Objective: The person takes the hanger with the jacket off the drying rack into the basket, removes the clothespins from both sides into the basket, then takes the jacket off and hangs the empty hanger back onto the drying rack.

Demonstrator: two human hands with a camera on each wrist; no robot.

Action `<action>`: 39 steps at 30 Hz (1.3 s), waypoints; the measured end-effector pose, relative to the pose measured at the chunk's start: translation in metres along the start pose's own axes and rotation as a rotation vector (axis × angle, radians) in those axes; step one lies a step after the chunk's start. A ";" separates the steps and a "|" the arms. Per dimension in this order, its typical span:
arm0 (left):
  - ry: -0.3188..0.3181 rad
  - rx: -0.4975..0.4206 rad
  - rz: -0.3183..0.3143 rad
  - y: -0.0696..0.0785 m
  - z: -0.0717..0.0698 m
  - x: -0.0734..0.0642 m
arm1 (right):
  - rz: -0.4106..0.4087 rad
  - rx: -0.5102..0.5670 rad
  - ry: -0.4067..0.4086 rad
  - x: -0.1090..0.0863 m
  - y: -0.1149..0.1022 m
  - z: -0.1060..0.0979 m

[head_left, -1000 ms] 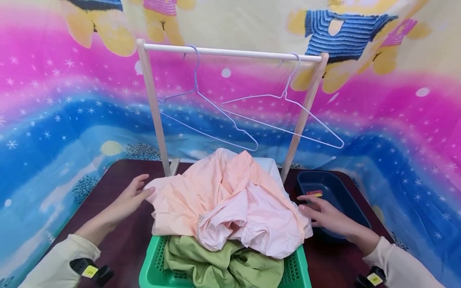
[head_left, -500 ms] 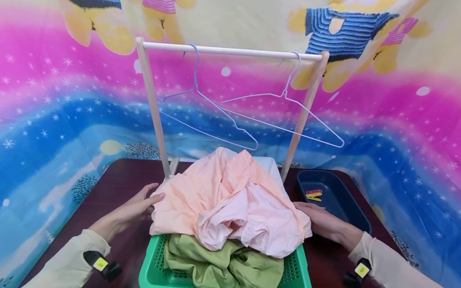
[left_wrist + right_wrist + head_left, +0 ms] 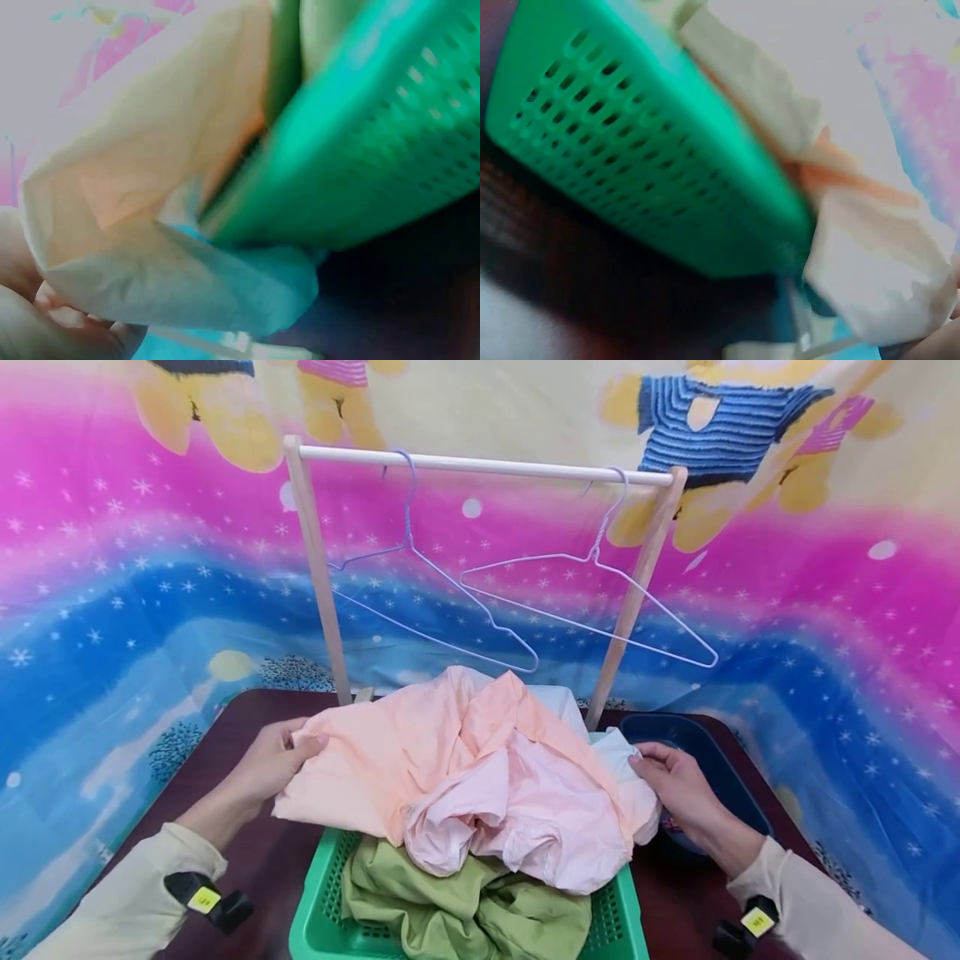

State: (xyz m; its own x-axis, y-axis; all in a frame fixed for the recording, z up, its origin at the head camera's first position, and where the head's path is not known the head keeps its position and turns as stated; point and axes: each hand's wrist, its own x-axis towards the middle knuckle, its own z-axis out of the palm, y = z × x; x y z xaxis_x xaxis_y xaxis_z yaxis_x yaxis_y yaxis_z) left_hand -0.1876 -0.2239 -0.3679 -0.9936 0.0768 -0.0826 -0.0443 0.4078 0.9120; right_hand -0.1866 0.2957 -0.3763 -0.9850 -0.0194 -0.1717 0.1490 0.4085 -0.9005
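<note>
A crumpled peach and pale pink piece of clothing [image 3: 360, 768] lies heaped over the far part of a green plastic basket [image 3: 637, 914]. In the head view my left hand [image 3: 262, 768] pinches its left edge and draws that side out past the basket rim. My right hand [image 3: 686, 789] pinches a whitish fold at the right side, between thumb and fingers. Olive green cloth [image 3: 457, 902] fills the near part of the basket, below the peach piece. In the left wrist view the gripped cloth [image 3: 150, 187] hangs beside the basket wall.
Behind the basket stands a small wooden rack with a white rod [image 3: 480, 465]. Two lilac wire hangers, a left hanger [image 3: 408, 527] and a right hanger [image 3: 597, 543], hang from it. A dark blue basin [image 3: 738, 777] sits at the right, partly hidden by my right hand.
Both hands have closed on the cloth's sides. The left edge has been pulled outward and up, and a whitish fold now shows at the right. The clothespins in the basin are now mostly hidden.
</note>
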 end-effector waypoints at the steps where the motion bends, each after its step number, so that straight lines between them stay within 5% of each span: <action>1: 0.016 0.001 0.028 0.006 0.001 -0.001 | -0.034 0.005 0.002 -0.002 -0.005 0.001; 5: 0.033 -0.016 0.117 0.030 0.014 -0.010 | -0.142 0.001 -0.015 -0.013 -0.027 0.013; 9: -0.046 -0.009 0.188 0.046 0.037 -0.022 | -0.281 -0.058 -0.073 -0.026 -0.036 0.034; 14: -0.147 0.165 0.358 0.052 0.066 -0.035 | -0.481 -0.161 -0.223 -0.038 -0.038 0.061; 18: -0.229 0.331 0.447 0.051 0.083 -0.043 | -0.502 -0.262 -0.359 -0.046 -0.041 0.076; 23: -0.446 0.450 0.411 0.049 0.092 -0.049 | -0.470 -0.420 -0.525 -0.050 -0.043 0.085; 29: -0.693 0.600 0.282 0.046 0.095 -0.052 | -0.394 -0.576 -0.777 -0.049 -0.043 0.092; 33: -0.744 0.641 0.264 0.047 0.095 -0.051 | -0.331 -0.625 -0.847 -0.047 -0.046 0.092; 39: -0.667 0.542 0.330 0.057 0.080 -0.045 | -0.331 -0.615 -0.817 -0.045 -0.063 0.078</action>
State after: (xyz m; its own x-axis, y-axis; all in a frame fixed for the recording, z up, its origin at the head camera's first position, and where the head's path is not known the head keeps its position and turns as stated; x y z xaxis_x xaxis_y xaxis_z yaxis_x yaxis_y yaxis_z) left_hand -0.1375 -0.1315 -0.3445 -0.6740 0.7052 -0.2202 0.4529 0.6299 0.6310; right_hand -0.1448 0.1996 -0.3436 -0.5778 -0.7240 -0.3769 -0.4084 0.6562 -0.6345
